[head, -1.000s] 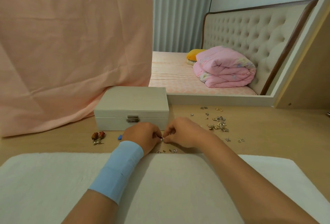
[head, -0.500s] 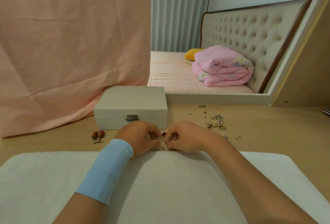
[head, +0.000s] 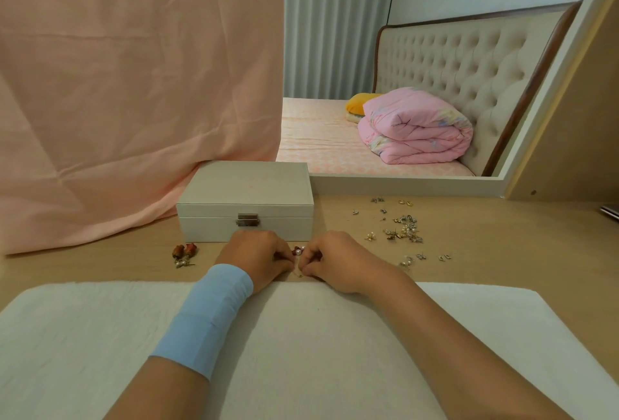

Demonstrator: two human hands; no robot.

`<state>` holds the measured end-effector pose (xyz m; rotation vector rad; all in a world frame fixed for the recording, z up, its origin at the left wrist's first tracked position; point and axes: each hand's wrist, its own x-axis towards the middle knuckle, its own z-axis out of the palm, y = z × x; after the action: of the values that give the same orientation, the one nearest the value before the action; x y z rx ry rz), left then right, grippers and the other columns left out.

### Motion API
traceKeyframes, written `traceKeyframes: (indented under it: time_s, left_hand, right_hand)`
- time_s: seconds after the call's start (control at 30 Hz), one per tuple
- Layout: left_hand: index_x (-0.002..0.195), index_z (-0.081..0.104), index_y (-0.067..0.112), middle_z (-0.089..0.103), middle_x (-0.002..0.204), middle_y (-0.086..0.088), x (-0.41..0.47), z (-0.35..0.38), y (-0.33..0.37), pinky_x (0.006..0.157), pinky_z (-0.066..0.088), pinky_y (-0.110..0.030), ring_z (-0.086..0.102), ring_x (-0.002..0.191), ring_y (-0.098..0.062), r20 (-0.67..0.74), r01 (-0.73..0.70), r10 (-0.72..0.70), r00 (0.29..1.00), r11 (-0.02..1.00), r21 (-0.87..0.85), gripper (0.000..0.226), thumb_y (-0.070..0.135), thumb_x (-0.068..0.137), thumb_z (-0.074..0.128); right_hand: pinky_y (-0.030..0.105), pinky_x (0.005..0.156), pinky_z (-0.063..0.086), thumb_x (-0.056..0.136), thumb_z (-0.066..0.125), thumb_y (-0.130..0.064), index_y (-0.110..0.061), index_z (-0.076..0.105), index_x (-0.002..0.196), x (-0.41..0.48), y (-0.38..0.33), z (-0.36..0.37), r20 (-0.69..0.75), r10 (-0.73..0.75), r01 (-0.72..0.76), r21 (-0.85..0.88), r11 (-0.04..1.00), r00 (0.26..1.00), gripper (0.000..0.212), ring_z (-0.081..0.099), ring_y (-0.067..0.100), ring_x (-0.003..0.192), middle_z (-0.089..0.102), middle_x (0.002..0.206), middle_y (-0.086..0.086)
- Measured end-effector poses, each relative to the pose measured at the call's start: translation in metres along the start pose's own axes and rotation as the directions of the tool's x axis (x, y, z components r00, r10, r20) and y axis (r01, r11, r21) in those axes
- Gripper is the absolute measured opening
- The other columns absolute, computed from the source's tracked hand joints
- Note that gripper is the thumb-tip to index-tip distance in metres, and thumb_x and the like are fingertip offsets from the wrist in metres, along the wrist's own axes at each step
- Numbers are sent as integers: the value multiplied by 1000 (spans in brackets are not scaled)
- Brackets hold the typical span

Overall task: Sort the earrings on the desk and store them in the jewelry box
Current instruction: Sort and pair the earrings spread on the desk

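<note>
The small earring, a pale bead with a red bit, sits between the fingertips just in front of the latched jewelry box. A second ago I saw a silvery piece there, so I judge pairing goes on and nothing is stored yet. Left hand and right hand are curled, both pinching it low over the surface. Loose earrings lie to the right.

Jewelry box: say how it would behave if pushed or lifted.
The jewelry box looks rigid, wide and low, so it would probably slide on the smooth desk rather than tip. Its latch appears closed, so it likely holds shut when lifted.
</note>
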<state>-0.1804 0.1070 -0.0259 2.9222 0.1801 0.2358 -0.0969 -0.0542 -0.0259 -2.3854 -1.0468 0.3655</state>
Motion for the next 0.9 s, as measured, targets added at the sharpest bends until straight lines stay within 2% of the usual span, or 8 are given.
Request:
traceKeyframes:
  time_s: [0.13, 0.2, 0.3, 0.43, 0.5, 0.67, 0.77, 0.9]
  left_hand:
    - [106, 73, 39, 72, 103, 15, 1, 3, 0, 90, 43, -23, 62, 94, -8, -12, -9, 8, 1000, 1000, -5, 22, 46, 87, 64]
    - [107, 71, 39, 72, 101, 17, 1, 4, 2, 94, 45, -24, 62, 93, -6, 19, -2, 3, 1000, 1000, -26, 24, 45, 84, 67]
    - [111, 69, 37, 71, 101, 15, 2, 5, 5, 91, 48, -24, 61, 92, -6, 39, 16, -13, 999, 998, -62, 25, 39, 86, 68]
    - [111, 67, 35, 69, 100, 15, 2, 6, 9, 83, 49, -23, 58, 88, -6, 36, 34, -31, 999, 995, -91, 24, 42, 87, 67]
    - [109, 67, 36, 68, 99, 17, 4, 4, 13, 79, 47, -23, 56, 85, -6, 7, 40, -40, 999, 991, -125, 22, 43, 88, 66]
    - [106, 66, 36, 63, 91, 22, 27, -3, 48, 80, 48, -28, 56, 82, -6, -105, -47, 24, 994, 972, -230, 17, 33, 90, 64]
    - [104, 68, 36, 62, 86, 22, 54, -1, 82, 82, 49, -28, 59, 81, -9, -105, -101, 72, 992, 947, -306, 15, 31, 90, 64]
    - [101, 67, 37, 62, 85, 24, 99, 15, 117, 85, 50, -29, 56, 86, -6, -76, -83, 61, 995, 939, -333, 12, 33, 91, 62]
  right_hand:
    - [24, 75, 52, 86, 76, -23, -22, 76, 87, 0, 1, -2, -74, 8, -7, 11, 1000, 997, 1, 65, 8, 80, 67, 83, -11]
    - [28, 77, 56, 88, 73, -22, -20, 77, 82, 0, 3, -3, -73, 37, -40, -39, 998, 997, 7, 65, 10, 80, 67, 83, -10]
    - [32, 78, 58, 89, 68, -16, -22, 77, 78, 2, 3, 3, -66, 42, -46, -54, 998, 997, 15, 67, 12, 80, 70, 85, -9]
    - [22, 70, 48, 87, 75, -19, -25, 78, 85, 2, 5, 2, -67, 13, -13, 10, 1000, 998, 7, 64, 8, 78, 67, 83, -12]
    - [19, 68, 48, 85, 77, -22, -27, 76, 83, 0, 10, -11, -105, 19, -12, 66, 998, 994, 6, 63, 5, 76, 68, 82, -12]
    - [16, 64, 44, 82, 81, -19, -32, 71, 72, -2, 46, -71, -266, 71, -37, 129, 991, 961, 20, 59, -7, 60, 68, 71, -16]
    - [20, 66, 48, 84, 80, -18, -32, 72, 75, -5, 80, -106, -323, 127, -86, 137, 987, 938, 18, 63, 0, 68, 70, 76, -14]
    - [19, 71, 47, 86, 77, -18, -30, 75, 86, -3, 128, -138, -362, 194, -167, 103, 981, 912, 12, 66, 3, 82, 70, 86, -15]
